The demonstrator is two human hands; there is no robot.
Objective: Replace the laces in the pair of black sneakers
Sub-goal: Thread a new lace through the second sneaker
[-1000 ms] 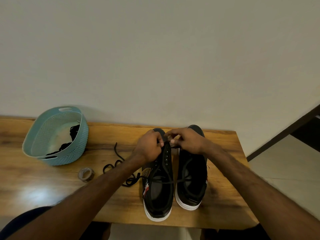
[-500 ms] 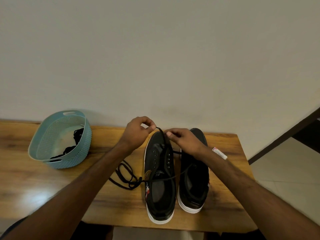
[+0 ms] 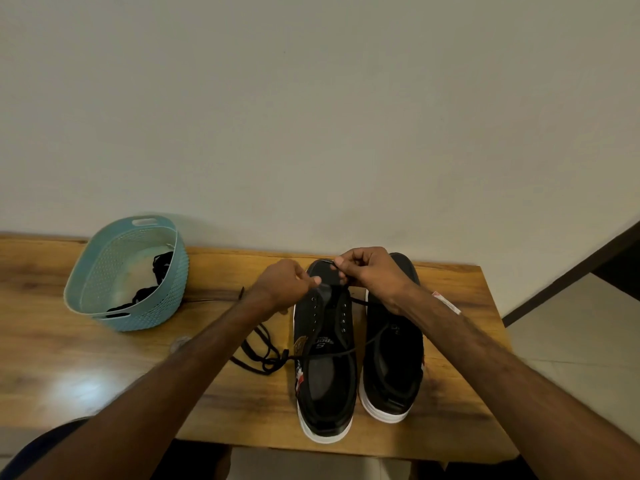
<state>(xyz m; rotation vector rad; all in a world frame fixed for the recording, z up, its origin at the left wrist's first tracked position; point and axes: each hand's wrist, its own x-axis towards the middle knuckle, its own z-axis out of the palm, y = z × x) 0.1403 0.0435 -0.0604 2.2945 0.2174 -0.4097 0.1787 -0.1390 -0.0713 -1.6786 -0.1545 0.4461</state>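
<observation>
Left shoe (image 3: 325, 355): eyelets mostly bare, lace (image 3: 263, 355) pinched over the toe by left hand (image 3: 285, 284) and right hand (image 3: 370, 275). Right shoe (image 3: 393, 344), under the right wrist: apparently unlaced.

The wooden table (image 3: 69, 368) lies bare at its near-left part, between the blue basket (image 3: 138, 306) and the front edge. A loose black lace (image 3: 258, 355) sprawls just left of the left sneaker (image 3: 325, 382), blocking that strip. The right sneaker (image 3: 393, 368) stands right beside its mate, with barely any gap between them. Both hands, left hand (image 3: 285, 284) and right hand (image 3: 372, 277), crowd the toe ends near the wall. A narrow bare strip runs right of the shoes.
</observation>
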